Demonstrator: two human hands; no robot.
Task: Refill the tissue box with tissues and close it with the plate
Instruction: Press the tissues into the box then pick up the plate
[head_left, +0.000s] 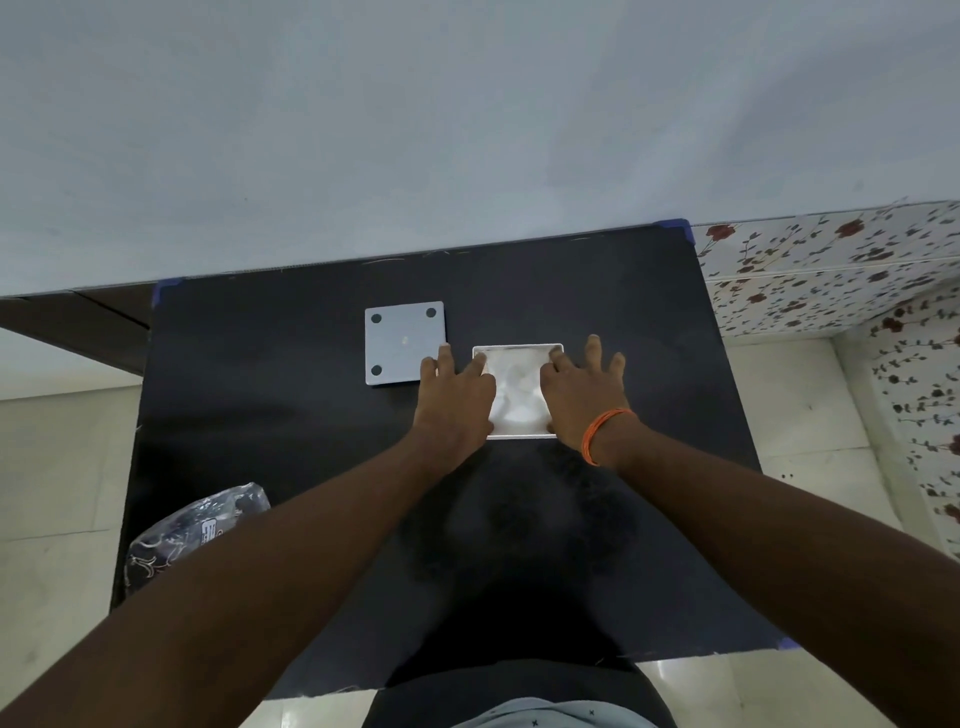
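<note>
A: Item one, surroundings?

B: Black table (311, 441), set against a pale wall. Crumpled dark printed plastic bag (197, 535) at the table's near left edge, well apart from the work. Floral tiles (831, 270) on the right.

A: Item two, the lid?

B: Grey square plate (402, 340), lying flat with round dark pads at its corners, just left of and slightly behind the box. Its near right corner is covered by the left hand's outer fingers.

A: Item three, the box?

B: White square tissue box (519, 349), open on top, at the middle of the table. White tissues (517, 384) lie rumpled inside, filling the opening.

A: Obstructions?

B: Both hands cover the box's side edges; the bottom rim shows between the wrists.

A: Hand poses?

B: Left hand (457, 400), palm down, fingers spread, inner fingers on the tissues at the box's left edge. Right hand (582, 400), palm down, fingers splayed wide, inner fingers pressing the tissues at the right edge. An orange thread band (602, 431) circles the right wrist. Neither hand is closed around anything.
</note>
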